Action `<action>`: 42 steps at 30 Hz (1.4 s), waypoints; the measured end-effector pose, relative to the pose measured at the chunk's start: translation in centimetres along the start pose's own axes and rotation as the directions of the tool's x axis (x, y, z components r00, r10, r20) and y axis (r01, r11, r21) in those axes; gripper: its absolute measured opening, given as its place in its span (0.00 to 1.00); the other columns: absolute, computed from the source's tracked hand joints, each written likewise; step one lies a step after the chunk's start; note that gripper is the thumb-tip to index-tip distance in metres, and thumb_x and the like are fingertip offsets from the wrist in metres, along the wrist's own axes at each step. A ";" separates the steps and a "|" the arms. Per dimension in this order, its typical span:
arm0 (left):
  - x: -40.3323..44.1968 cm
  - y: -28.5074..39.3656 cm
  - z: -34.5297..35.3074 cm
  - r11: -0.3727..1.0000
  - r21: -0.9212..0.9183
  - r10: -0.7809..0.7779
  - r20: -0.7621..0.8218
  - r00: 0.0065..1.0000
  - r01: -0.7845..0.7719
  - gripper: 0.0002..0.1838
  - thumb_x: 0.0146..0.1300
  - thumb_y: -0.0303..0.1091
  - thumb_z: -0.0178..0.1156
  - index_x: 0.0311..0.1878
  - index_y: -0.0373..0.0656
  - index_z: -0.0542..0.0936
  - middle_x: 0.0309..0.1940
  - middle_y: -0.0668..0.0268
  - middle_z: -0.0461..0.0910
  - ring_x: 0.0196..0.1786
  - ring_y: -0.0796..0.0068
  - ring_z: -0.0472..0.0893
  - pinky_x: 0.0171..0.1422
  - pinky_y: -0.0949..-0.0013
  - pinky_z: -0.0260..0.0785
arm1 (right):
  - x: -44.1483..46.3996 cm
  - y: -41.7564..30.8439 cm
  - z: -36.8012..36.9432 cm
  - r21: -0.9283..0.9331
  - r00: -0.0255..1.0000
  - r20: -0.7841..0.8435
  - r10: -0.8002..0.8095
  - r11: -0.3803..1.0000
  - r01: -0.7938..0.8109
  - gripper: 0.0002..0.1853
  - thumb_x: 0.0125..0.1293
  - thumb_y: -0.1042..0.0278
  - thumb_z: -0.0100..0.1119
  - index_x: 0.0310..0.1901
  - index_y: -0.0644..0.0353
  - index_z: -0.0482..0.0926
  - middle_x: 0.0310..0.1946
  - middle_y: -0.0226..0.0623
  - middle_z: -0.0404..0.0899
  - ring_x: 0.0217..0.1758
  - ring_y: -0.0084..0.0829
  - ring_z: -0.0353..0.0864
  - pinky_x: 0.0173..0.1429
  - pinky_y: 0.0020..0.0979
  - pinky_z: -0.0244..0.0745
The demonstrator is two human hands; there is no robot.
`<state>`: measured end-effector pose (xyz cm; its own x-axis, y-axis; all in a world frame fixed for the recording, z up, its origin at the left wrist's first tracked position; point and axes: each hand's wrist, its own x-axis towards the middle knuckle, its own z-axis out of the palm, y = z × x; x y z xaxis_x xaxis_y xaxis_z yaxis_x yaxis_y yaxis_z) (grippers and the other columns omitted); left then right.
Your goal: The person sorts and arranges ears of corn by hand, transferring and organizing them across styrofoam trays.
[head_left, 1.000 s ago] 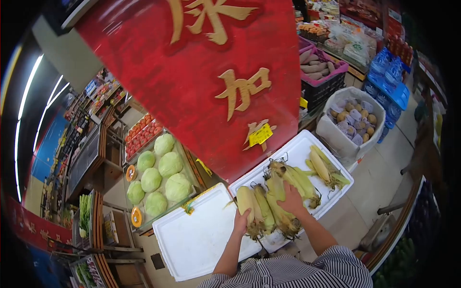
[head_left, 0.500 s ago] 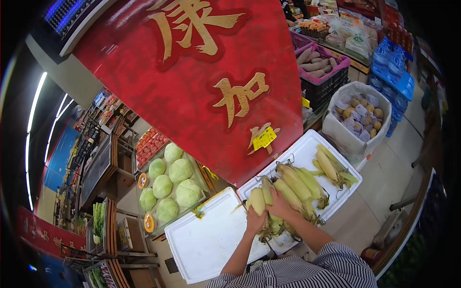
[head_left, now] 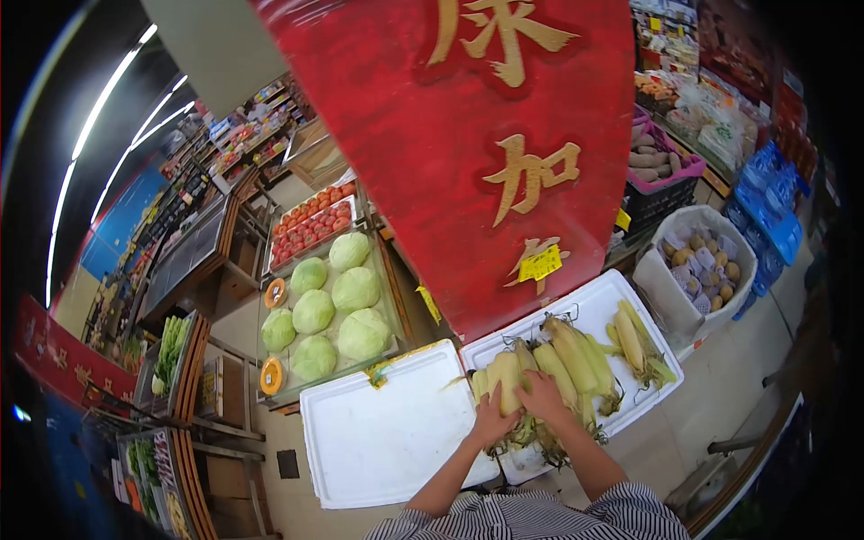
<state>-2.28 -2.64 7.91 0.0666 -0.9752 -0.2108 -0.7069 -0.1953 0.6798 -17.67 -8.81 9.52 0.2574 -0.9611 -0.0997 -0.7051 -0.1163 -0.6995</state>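
Right hand shifted across the ears to sit beside left hand, fingers of both partly spread on the corn near the left edge of the white tray, alongside a second tray; any firm grip cannot be told.

The person wears a loose top with narrow dark and white stripes and short sleeves.

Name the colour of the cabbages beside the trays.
Pale green cabbages, in the head view.
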 end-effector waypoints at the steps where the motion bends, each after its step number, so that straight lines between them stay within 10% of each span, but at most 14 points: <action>1: 0.2 -1.1 -0.4 0.991 -0.126 0.058 0.047 0.997 -0.052 0.45 0.55 0.53 0.66 0.72 0.44 0.58 0.60 0.37 0.63 0.64 0.40 0.65 0.67 0.48 0.59 | -0.3 -0.3 0.2 -0.026 1.000 0.008 -0.020 0.999 0.021 0.26 0.59 0.53 0.61 0.58 0.53 0.74 0.55 0.49 0.70 0.57 0.53 0.67 0.64 0.47 0.63; 3: 0.5 -4.3 -2.0 0.917 -0.374 0.197 0.116 0.973 -0.141 0.38 0.58 0.50 0.65 0.69 0.46 0.66 0.62 0.41 0.63 0.65 0.44 0.65 0.68 0.50 0.59 | -1.1 -1.3 0.4 -0.081 0.999 -0.042 -0.020 0.997 0.017 0.26 0.58 0.53 0.61 0.58 0.51 0.75 0.57 0.48 0.68 0.58 0.53 0.67 0.64 0.49 0.63; 7: -1.7 -13.0 -7.0 0.970 -0.226 0.047 -0.179 0.983 -0.087 0.28 0.58 0.50 0.65 0.61 0.50 0.75 0.63 0.46 0.64 0.67 0.51 0.63 0.69 0.46 0.56 | -1.5 -0.7 1.4 -0.055 0.998 -0.068 -0.004 0.999 0.001 0.29 0.56 0.54 0.62 0.61 0.47 0.72 0.60 0.46 0.63 0.59 0.53 0.65 0.63 0.51 0.62; 11: -6.1 -21.4 -13.9 0.849 0.077 -0.407 -0.537 0.739 0.523 0.43 0.47 0.61 0.69 0.66 0.56 0.69 0.71 0.48 0.50 0.72 0.37 0.50 0.68 0.28 0.46 | -1.9 -4.6 1.8 -0.138 0.957 -0.251 0.145 0.973 -0.184 0.36 0.52 0.64 0.64 0.65 0.52 0.65 0.58 0.49 0.65 0.59 0.52 0.65 0.66 0.49 0.58; 15: -9.1 -27.3 -18.7 0.681 0.082 -0.586 -0.534 0.609 0.727 0.53 0.44 0.63 0.70 0.73 0.59 0.58 0.75 0.49 0.36 0.72 0.29 0.43 0.66 0.23 0.44 | -1.4 -9.8 6.1 -0.212 0.844 -0.459 -0.277 0.957 0.199 0.35 0.50 0.69 0.65 0.62 0.62 0.66 0.55 0.51 0.67 0.59 0.53 0.65 0.67 0.49 0.58; 19: -9.8 -33.1 -17.5 0.761 -0.086 -0.637 -0.289 0.715 0.643 0.52 0.46 0.66 0.66 0.74 0.62 0.56 0.76 0.52 0.35 0.72 0.25 0.38 0.65 0.21 0.43 | -0.2 -15.8 14.3 -0.163 0.914 -0.130 -0.383 0.918 0.362 0.34 0.51 0.65 0.67 0.61 0.60 0.67 0.59 0.52 0.65 0.64 0.53 0.61 0.69 0.48 0.57; 22: -10.4 -32.7 -16.0 0.769 0.251 -0.575 -0.130 0.808 0.588 0.51 0.47 0.68 0.64 0.74 0.64 0.57 0.76 0.52 0.39 0.73 0.25 0.36 0.64 0.20 0.42 | 0.9 -17.3 21.4 -0.319 0.914 0.108 -0.392 0.857 0.406 0.36 0.54 0.55 0.66 0.65 0.54 0.66 0.65 0.50 0.61 0.68 0.57 0.58 0.69 0.51 0.59; 25: -11.3 -33.7 -15.5 0.816 0.208 -0.509 -0.182 0.841 0.539 0.48 0.48 0.69 0.62 0.72 0.64 0.61 0.75 0.52 0.44 0.72 0.26 0.40 0.63 0.20 0.44 | 1.5 -17.1 26.0 -0.464 0.947 0.232 -0.223 0.830 0.309 0.39 0.56 0.45 0.63 0.68 0.47 0.62 0.69 0.48 0.56 0.69 0.62 0.55 0.66 0.58 0.60; 30: -13.3 -39.4 -16.6 0.970 -0.165 -0.240 -0.574 0.783 0.176 0.40 0.51 0.56 0.67 0.65 0.49 0.69 0.70 0.48 0.55 0.70 0.35 0.50 0.66 0.28 0.47 | 1.8 -17.4 28.7 -0.579 0.945 0.291 0.152 0.814 0.047 0.44 0.56 0.34 0.59 0.71 0.43 0.58 0.73 0.46 0.49 0.70 0.65 0.51 0.61 0.68 0.59; 34: -18.6 -37.3 -23.2 0.825 0.005 -0.446 -0.610 0.655 0.566 0.39 0.48 0.48 0.70 0.64 0.45 0.70 0.70 0.45 0.54 0.71 0.36 0.50 0.71 0.34 0.42 | 2.4 -17.8 30.5 -0.610 0.944 0.253 0.210 0.793 -0.013 0.45 0.56 0.32 0.57 0.72 0.42 0.56 0.74 0.42 0.46 0.72 0.66 0.46 0.62 0.71 0.56; 42: -22.2 -41.0 -21.3 0.827 0.084 -0.414 -0.579 0.703 0.556 0.40 0.46 0.49 0.71 0.64 0.45 0.71 0.73 0.45 0.46 0.72 0.33 0.45 0.73 0.34 0.39 | 4.5 -16.1 29.4 -0.756 0.974 0.068 0.216 0.648 -0.091 0.40 0.62 0.32 0.48 0.72 0.41 0.56 0.75 0.39 0.47 0.74 0.66 0.43 0.66 0.73 0.45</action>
<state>40.26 24.78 -0.33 0.7467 -0.6647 -0.0228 -0.6068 -0.6949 0.3858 14.32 -3.90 -0.49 0.1435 -0.9442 -0.2966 -0.9800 -0.1773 0.0904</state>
